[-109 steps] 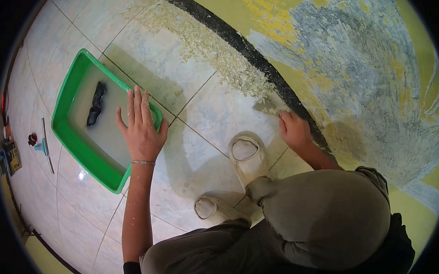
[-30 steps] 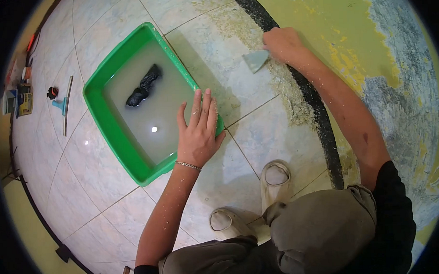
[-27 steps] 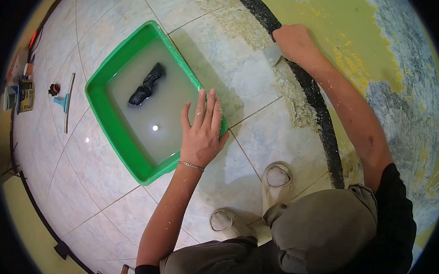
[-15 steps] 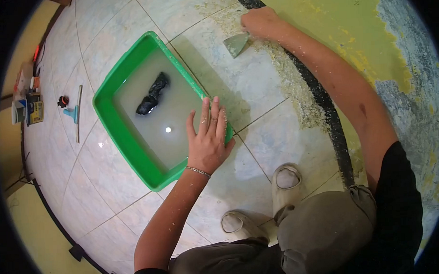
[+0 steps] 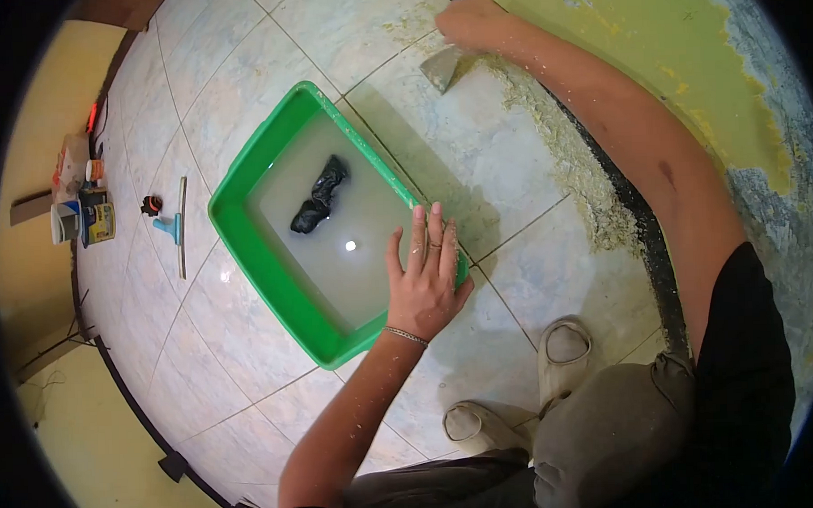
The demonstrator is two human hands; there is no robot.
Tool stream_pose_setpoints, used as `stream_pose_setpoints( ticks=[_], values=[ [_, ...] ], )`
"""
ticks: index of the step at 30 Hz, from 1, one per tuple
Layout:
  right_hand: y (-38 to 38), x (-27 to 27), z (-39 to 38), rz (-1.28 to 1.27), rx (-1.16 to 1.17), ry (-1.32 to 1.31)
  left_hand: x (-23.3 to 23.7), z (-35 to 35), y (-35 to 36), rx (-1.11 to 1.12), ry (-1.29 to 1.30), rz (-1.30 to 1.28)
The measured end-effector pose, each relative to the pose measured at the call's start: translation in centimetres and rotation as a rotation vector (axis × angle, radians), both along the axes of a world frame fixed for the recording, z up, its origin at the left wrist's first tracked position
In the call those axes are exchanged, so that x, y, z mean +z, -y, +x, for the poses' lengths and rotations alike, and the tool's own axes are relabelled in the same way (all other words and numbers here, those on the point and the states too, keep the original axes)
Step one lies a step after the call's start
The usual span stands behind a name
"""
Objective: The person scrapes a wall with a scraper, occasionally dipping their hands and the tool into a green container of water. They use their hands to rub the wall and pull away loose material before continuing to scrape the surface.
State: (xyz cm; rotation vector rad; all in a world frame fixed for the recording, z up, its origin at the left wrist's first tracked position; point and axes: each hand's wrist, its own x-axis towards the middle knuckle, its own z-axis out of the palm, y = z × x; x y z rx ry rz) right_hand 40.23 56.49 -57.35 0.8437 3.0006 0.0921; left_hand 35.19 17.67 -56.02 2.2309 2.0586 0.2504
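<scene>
My right hand [image 5: 472, 26] is closed round a putty knife [image 5: 439, 71], whose handle is mostly hidden in the fist. Its blade lies low at the floor tiles, at the far end of a strip of pale scrapings [image 5: 616, 220] along the wall base. My left hand [image 5: 425, 285] rests on the near right corner of a green plastic tub [image 5: 279, 321], fingers stretched out over the rim and specked with flakes. Cloudy water [image 5: 288, 182] fills the tub's bottom, and a dark, wet, crumpled cloth-like thing [image 5: 319, 196] lies in it.
A partly scraped green wall [image 5: 615, 59] with a black skirting edge runs along the right. My shoes [image 5: 564, 347] are below the tub's right side. At left lie a blue squeegee [image 5: 177, 228], a small dark-orange item [image 5: 151, 206] and several containers [image 5: 96, 216].
The view has shifted, so the floor and tub appear further right and lower. Relative to the floor, my right hand and the putty knife have moved further along the wall base. My left hand stays on the tub.
</scene>
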Motion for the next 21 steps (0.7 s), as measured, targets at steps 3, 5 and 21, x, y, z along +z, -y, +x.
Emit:
stream_pose_setpoints(
  ticks=[3, 5, 21],
  values=[
    [-1.2, -1.4, 1.4, -0.058, 0.018, 0.08, -0.1, 0.1, 0.2, 0.015, -0.003, 0.016],
    [-0.8, -0.1, 1.8, 0.217, -0.045, 0.299, 0.0, -0.1, 0.2, 0.021, -0.003, 0.012],
    [-5.0, -1.3, -3.9, 0.239, 0.012, 0.236, -0.5, -0.3, 0.3, 0.009, 0.007, -0.025]
  ],
)
